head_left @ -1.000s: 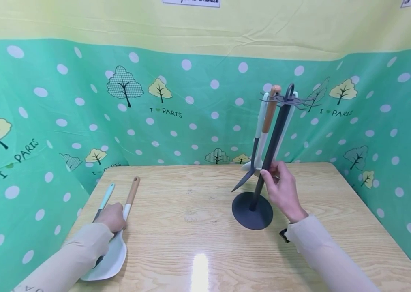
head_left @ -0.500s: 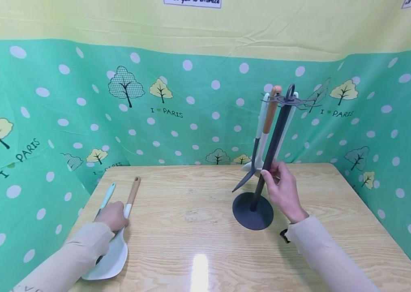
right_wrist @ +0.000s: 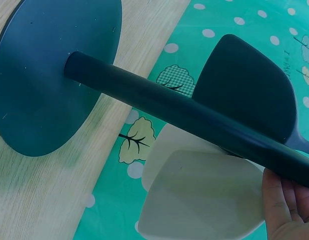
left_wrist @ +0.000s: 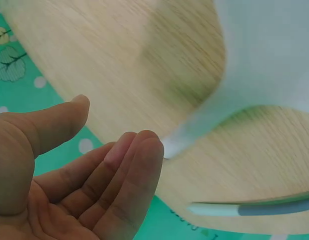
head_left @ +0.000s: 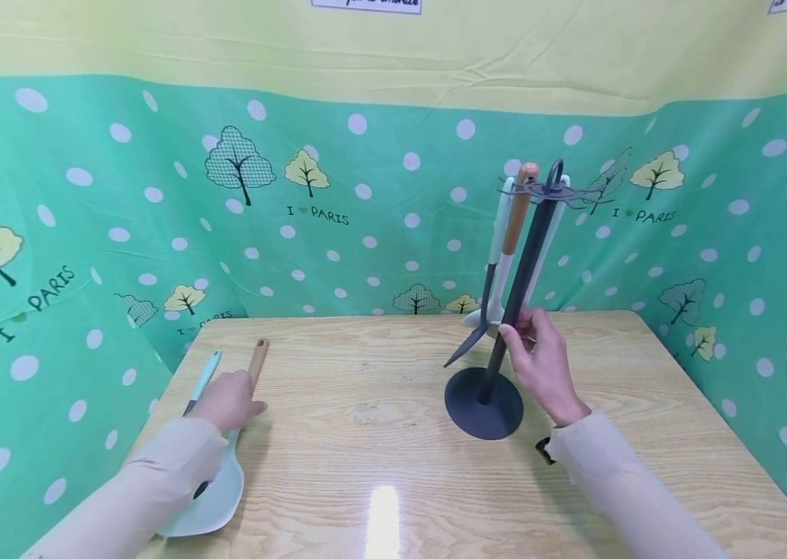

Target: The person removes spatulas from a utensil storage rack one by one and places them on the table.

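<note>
My right hand (head_left: 540, 361) grips the black post of a utensil stand (head_left: 532, 256), with its round base below. From its hook ring hang a dark turner (head_left: 468, 348) with a mint handle, a wooden-handled white utensil (head_left: 518, 221) and another pale handle behind the post. White blades (right_wrist: 204, 195) show beside the post in the right wrist view. My left hand (head_left: 226, 400) hovers at a white spatula (head_left: 222, 497) with a wooden handle; its thumb and fingers (left_wrist: 152, 155) stand apart with nothing between them. Beside it lies a mint-handled dark utensil (head_left: 205, 376), partly hidden by my arm.
Everything stands on a light wooden table (head_left: 365, 435). A green dotted cloth (head_left: 365, 233) with tree prints hangs behind it and along both sides. The table's back edge runs just behind the stand.
My left hand has lifted off the utensils a little, moved slightly forward and right, and its thumb has spread out. The right hand and the stand have stayed put.
</note>
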The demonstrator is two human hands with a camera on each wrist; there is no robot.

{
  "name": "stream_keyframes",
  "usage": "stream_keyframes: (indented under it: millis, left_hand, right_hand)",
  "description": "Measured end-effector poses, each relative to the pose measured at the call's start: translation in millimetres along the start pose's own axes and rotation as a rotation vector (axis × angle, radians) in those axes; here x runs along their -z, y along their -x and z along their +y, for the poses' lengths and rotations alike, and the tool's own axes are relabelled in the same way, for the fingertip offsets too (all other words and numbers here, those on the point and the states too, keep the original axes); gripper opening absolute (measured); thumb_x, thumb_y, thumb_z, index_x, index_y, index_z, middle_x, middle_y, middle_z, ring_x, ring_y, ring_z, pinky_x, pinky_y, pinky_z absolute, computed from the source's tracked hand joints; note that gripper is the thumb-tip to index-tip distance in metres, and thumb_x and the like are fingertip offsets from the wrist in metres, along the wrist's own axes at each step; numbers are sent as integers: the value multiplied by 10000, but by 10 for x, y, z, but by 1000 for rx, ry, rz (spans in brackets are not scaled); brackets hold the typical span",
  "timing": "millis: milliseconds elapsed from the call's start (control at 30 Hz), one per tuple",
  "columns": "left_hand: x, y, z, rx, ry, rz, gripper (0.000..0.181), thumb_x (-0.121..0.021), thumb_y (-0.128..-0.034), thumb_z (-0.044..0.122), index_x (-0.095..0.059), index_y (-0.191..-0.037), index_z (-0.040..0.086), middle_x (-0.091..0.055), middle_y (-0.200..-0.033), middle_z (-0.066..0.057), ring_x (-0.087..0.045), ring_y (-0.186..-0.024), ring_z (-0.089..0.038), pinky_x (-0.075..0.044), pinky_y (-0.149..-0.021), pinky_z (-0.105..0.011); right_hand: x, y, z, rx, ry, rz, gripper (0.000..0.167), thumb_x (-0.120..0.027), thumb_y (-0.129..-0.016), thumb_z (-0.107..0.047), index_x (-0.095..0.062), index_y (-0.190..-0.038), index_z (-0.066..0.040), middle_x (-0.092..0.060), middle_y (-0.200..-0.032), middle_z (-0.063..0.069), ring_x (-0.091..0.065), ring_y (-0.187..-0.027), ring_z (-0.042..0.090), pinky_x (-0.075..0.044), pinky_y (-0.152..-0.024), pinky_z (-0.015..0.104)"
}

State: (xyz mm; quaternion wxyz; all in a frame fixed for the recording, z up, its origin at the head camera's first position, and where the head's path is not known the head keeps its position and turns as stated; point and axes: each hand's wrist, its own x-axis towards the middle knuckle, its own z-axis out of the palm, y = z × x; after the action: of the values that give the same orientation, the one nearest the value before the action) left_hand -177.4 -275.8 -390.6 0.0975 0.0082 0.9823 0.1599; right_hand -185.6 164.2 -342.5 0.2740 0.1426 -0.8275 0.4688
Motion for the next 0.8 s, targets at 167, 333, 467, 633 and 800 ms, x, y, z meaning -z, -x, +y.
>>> stream_keyframes:
  millis: [167, 333, 467, 633, 800]
  left_hand:
    - [-16, 16, 91, -38, 1, 41, 1054, -699, -839, 115, 104, -1522, 116, -506, -639, -50, -453, -490, -170, -380, -473, -293]
    - [-56, 10, 157, -47, 37, 79, 1027, -701, -840, 130, 69, -1513, 34, -528, -646, -39, -461, -498, -165, -383, -485, -294]
    - [-99, -9, 213, -64, 56, 114, 444, -720, -822, 131, -552, -1173, -83, -531, -1270, -224, -460, -490, -153, -387, -485, -289]
    - [-130, 2, 317, -75, 57, 135, 232, -733, -813, 137, -579, -666, 45, 13, -1550, -281, -551, -570, -222, -443, -557, -340]
    - [-146, 17, 407, -164, -16, 179, 232, -754, -790, 161, -610, -637, 63, -647, -1029, -233, -300, -1337, -447, -357, -1033, -466]
  right_hand:
    - [0, 3, -1, -10, -1, -1, 146, -597, -920, 1, -519, -1022, 70, -583, -893, 166, -620, -810, 235, -461, -701, 108]
    - [3, 8, -12, -19, -4, -3, 148, -594, -923, -3, -518, -1027, 69, -584, -897, 168, -626, -821, 238, -460, -710, 103]
    - [6, 9, -14, -24, -5, -4, 151, -594, -925, -8, -517, -1029, 69, -583, -902, 168, -629, -829, 245, -455, -717, 96]
    - [3, 10, -16, -22, -4, -2, 151, -593, -924, -4, -517, -1030, 70, -583, -903, 168, -628, -829, 250, -452, -719, 93]
    - [6, 7, -12, -23, -3, -5, 147, -594, -923, -2, -517, -1025, 72, -581, -901, 171, -626, -824, 244, -457, -717, 96]
